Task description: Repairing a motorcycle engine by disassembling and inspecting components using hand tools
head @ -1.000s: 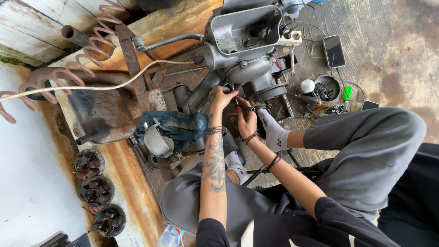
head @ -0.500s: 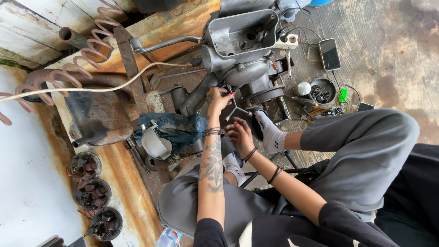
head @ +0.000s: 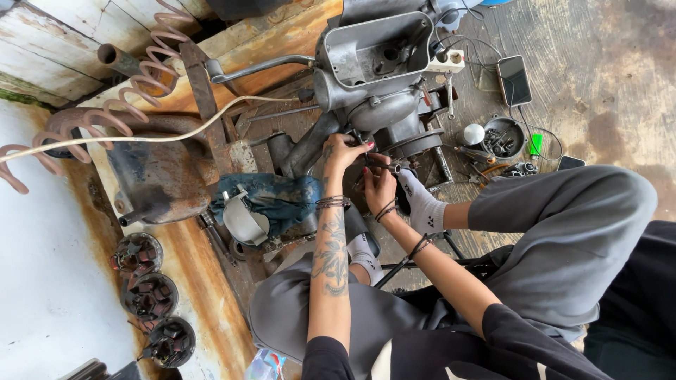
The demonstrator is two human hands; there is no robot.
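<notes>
Person seated on the floor, knees apart, grey trousers, white socks. Both hands are up against the lower side of a grey metal engine casing (head: 377, 77) that lies on its side at the top centre, its open cover cavity facing the camera.

Left hand (head: 343, 151): tattooed forearm, cord bracelets at the wrist. Fingers curled and pressed on the casing's underside, near a dark tube. Whether that grip is clenched on a part or only braced there, I cannot tell (fingertips hidden against the metal).

Right hand (head: 380, 184): just beside the left, a little lower. Its grip is closed around a slim metal tool (head: 384, 165), whose tip points toward the casing near the left fingers. Bracelets on this wrist too.

Around them:
- blue rag (head: 278, 198) on a dark part just left of the left forearm, with a pale curved metal piece on top
- long kick lever (head: 257, 68) running left from the casing
- coiled pink hose (head: 141, 81) at upper left, a cream cable crossing beneath it
- three round wound stators (head: 150, 295) in a row at lower left
- small metal bowl (head: 503, 137) of loose bits to the right of the casing
- dark phone (head: 515, 79) lying on the floor above the bowl
</notes>
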